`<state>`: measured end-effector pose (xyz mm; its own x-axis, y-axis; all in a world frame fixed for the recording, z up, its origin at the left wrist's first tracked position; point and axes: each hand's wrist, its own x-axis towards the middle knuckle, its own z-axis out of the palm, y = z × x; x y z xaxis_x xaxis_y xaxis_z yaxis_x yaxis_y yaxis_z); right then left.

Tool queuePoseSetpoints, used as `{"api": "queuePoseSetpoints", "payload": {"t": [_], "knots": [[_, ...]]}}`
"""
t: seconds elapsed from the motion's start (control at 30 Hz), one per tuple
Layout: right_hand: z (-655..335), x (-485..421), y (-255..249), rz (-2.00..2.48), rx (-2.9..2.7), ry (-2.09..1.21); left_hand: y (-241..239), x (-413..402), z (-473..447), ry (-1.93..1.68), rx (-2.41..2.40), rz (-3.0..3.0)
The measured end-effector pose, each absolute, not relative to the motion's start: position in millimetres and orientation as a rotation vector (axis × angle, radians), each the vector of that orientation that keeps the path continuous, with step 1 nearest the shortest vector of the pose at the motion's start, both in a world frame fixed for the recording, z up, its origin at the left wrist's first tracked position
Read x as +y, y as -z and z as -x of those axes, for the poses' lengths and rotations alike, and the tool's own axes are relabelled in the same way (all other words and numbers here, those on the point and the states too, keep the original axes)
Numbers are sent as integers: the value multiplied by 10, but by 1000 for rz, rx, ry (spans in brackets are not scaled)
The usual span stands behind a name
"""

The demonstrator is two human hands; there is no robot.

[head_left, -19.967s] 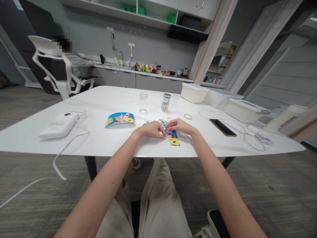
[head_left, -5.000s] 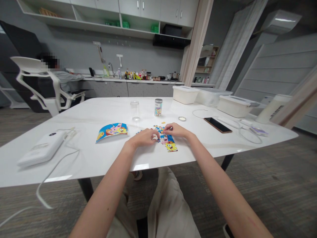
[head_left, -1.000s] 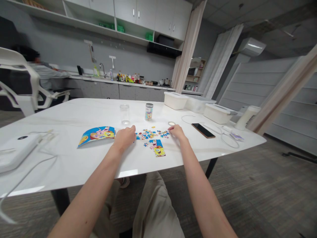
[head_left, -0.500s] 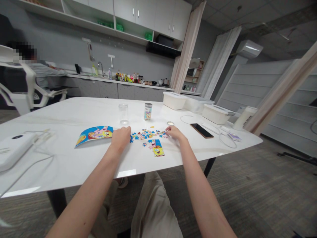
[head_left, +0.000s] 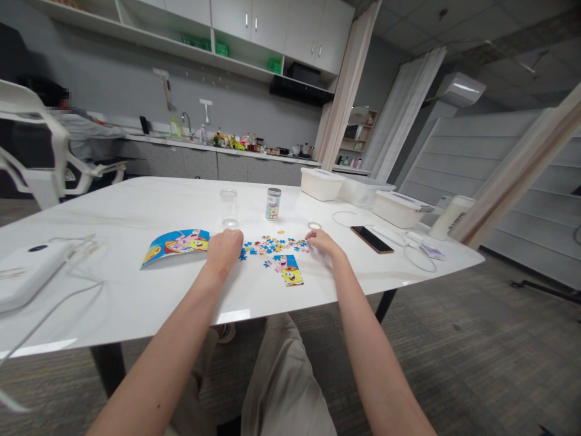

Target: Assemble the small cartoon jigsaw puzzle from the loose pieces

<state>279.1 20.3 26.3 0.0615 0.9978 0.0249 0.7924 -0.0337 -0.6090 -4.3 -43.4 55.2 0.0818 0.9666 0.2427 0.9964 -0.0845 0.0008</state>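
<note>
far left on the white table [head_left: 136, 303]: a white device [head_left: 27, 275] with a white cable [head_left: 68, 303] trailing off the near edge. next, a printed cartoon picture sheet [head_left: 176, 244] lies flat, its left end curling up slightly. the left hand [head_left: 223, 249] rests on the table just right of the sheet, fingers curled under at the left edge of the loose puzzle pieces [head_left: 272, 246]; whether it grips a piece cannot be told. beyond it stands an empty clear glass [head_left: 229, 208]. the pieces lie scattered between the two hands, with a small joined puzzle section [head_left: 288, 270] just nearer the table edge. behind them stands a small printed jar [head_left: 273, 204], and its round lid [head_left: 314, 226] lies apart to the right. the right hand [head_left: 321, 242] lies on the table with fingertips at the right end of the scatter, fingers bent, grasp not discernible. further right: a dark phone [head_left: 372, 239], then white lidded boxes [head_left: 358, 188].
</note>
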Motion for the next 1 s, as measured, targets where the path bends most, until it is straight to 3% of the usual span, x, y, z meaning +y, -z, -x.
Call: {"api": "queuePoseSetpoints", "payload": {"t": [1.0], "knots": [[-2715, 61, -366, 1845, -1973, -500, -499, -394, 44, 278, -2007, 2179]]}}
